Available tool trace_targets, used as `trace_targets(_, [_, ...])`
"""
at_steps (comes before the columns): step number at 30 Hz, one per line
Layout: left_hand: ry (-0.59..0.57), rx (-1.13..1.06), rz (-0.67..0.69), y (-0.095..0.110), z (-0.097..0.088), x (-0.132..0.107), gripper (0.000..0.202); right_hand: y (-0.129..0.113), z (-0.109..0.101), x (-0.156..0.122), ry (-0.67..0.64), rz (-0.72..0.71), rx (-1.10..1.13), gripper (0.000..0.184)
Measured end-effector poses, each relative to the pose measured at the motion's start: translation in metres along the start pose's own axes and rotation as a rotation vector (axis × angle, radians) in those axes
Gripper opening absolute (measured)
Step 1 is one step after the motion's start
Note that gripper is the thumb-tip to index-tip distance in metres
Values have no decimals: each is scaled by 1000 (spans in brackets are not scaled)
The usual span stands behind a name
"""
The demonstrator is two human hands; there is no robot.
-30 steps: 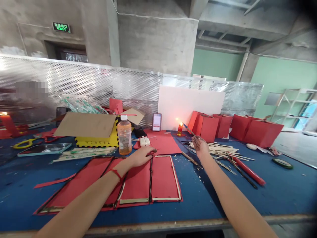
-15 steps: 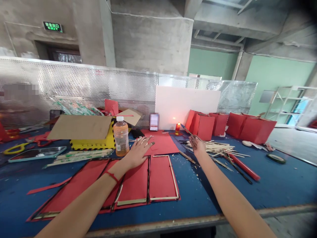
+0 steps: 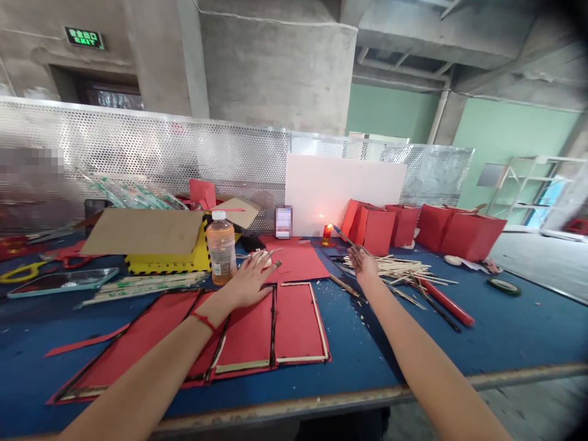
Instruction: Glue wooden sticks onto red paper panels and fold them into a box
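Observation:
My left hand lies with fingers spread over the upper edge of a red paper panel, which is framed with pale and dark thin sticks. My right hand is closed around a thin bluish-dark stick. Its far tip points at the flame of a lit red candle; I cannot tell whether it touches. A pale pile of wooden sticks lies just right of my right hand. Beyond the panel, a flat red sheet lies between my hands.
A drink bottle stands beside my left hand, near a cardboard-flapped yellow box. Red paper boxes stand at back right. A red rod, a tape roll, yellow scissors and a propped phone are about.
The view has shifted slightly. My left hand stays spread on the panel, and my right hand still holds the stick by the candle flame.

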State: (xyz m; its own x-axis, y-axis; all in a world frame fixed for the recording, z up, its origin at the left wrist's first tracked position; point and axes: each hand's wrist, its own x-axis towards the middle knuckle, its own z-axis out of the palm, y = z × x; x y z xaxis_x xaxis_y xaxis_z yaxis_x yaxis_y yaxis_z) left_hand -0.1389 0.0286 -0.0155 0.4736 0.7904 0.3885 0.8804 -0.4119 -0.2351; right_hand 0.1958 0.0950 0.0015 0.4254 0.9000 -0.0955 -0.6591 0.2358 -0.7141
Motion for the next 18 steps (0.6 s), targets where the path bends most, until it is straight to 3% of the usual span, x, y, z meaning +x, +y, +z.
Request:
trace_targets(8, [-125,-61,-39,2,-10,-2,59,3,-2,6,30,24,-26,19])
trace_targets(13, [-86,-14,-21,5,-19,1,50,3,-2,7,27,2,-31,12])
trace_targets(18, [-34,6,0,5,-25,5,38,1,0,2,44,-11,-24,17])
